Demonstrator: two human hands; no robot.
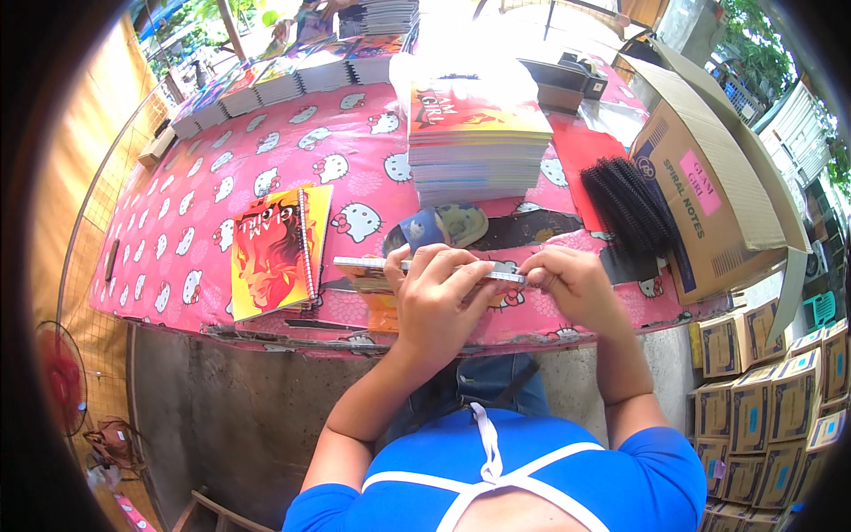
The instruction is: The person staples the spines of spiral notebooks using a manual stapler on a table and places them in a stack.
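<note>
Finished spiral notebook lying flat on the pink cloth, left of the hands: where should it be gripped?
Take the spiral notebook by its near left long edge, opposite the wire binding, coming from the person's left. It lies flat and alone on the table, so fingers can slide under that free edge; the coil would probably slip.

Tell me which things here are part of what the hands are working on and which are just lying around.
In hand:
left hand
right hand
notebook held edge-on
black spiral coils
stack of unbound notebooks

Lying about:
finished yellow notebook
open cardboard box
small cartons
</note>
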